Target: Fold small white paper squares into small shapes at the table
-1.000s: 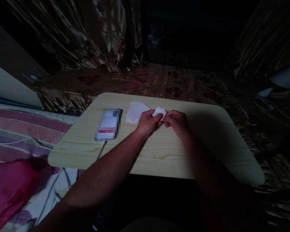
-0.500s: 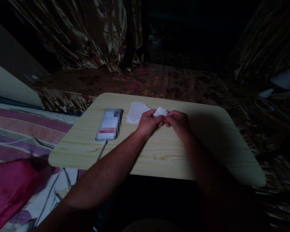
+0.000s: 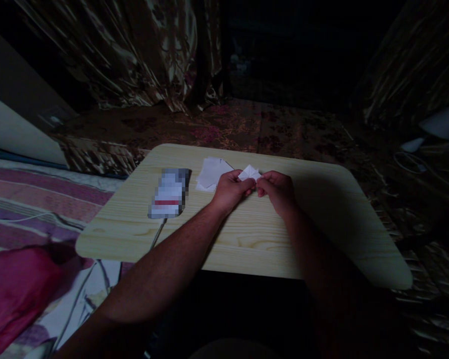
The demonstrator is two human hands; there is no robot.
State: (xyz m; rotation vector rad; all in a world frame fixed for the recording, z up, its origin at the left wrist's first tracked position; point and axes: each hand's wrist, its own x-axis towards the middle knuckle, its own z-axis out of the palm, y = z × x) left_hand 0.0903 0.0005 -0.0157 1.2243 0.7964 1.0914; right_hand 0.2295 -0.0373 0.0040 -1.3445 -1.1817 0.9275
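My left hand (image 3: 230,188) is closed in a narrow pinch on a small, white, folded paper piece (image 3: 249,172), thumb laid over its near edge; my right hand (image 3: 279,187), equally narrow, grips the right edge of the same piece between thumb and curled fingers. The paper is matt and roughly diamond-shaped, pointed at the far end, with creases meeting near its middle, and it is held above the far half of a pale yellow, wood-grained tabletop (image 3: 254,239) with rounded corners. Just beside my left hand lies a loose stack of flat white paper sheets (image 3: 211,173), their edges unevenly aligned. Farther left rests a blurred, oblong, phone-like device (image 3: 170,193), a thin pale cable (image 3: 157,234) leading from its near end. Beyond the tabletop stretches dark brown fabric with a reddish floral pattern (image 3: 209,130), beneath a glossy, gold-brown curtain (image 3: 168,55) hanging in deep folds. At lower left, a striped pink, purple and white bedcover (image 3: 41,194) carries a crumpled crimson cloth-like bundle (image 3: 18,294), its exact material unclear.
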